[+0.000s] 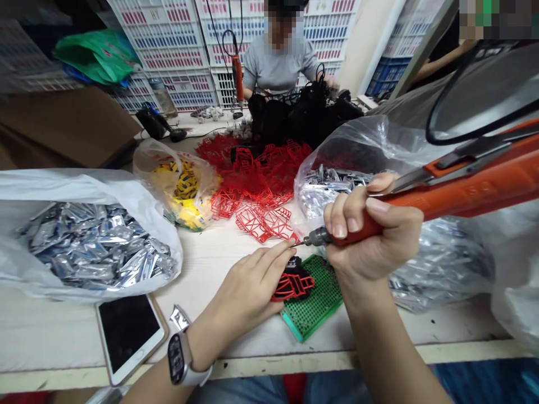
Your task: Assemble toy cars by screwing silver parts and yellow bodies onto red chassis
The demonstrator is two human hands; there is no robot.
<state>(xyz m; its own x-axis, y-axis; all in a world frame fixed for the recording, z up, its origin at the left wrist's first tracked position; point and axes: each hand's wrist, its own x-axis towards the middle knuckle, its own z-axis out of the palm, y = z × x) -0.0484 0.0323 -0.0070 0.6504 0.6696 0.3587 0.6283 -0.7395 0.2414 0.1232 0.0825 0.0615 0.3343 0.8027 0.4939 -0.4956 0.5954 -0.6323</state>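
My right hand [370,230] is closed round the orange body of an electric screwdriver [455,188]. The tool lies nearly level, its bit pointing left and its tip close to my left fingertips. My left hand [256,280] grips a black and red plastic part [293,285] by its left side; the palm hides some of it. This part is over a green perforated tray [318,297] on the table. Whether the bit touches a screw cannot be made out.
Bags of silvery pieces stand left [101,247] and right [438,264]. Behind are a bag of yellow parts [187,193], red plastic frames [261,185] and a black cable heap [290,115]. A tablet [130,331] lies front left. A person [275,62] sits opposite.
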